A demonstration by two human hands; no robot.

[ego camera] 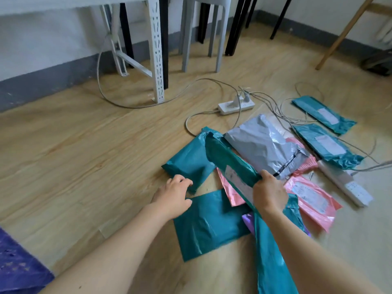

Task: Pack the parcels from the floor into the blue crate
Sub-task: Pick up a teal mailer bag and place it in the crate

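At the lower left edge, a blue-violet perforated surface (14,264) enters the view. We judge that it may be the blue crate, but we cannot confirm this.

Our right hand (268,195) is wrapped round the long teal parcel (229,160). It grips the parcel mid-length, which holds it tilted and clear of the pile below.

Our left hand (175,193) is extended, fingers curled, at the near corner of a folded teal parcel (188,162). We cannot tell whether it already pinches the film. In our judgement, taking a second parcel saves one trip.

A flat teal parcel (207,228) lies between the forearms. Beyond it, pink parcels (311,198) and a grey parcel (261,143) overlap. Two further teal parcels (327,143) lie to the right.

All rest on a wood-pattern floor (84,155). Cables (277,115) run from a power strip (236,106) across the far parcels and could snag.

White rack legs (156,49), stool legs (203,35) and a grey skirting (53,79) bound the room.
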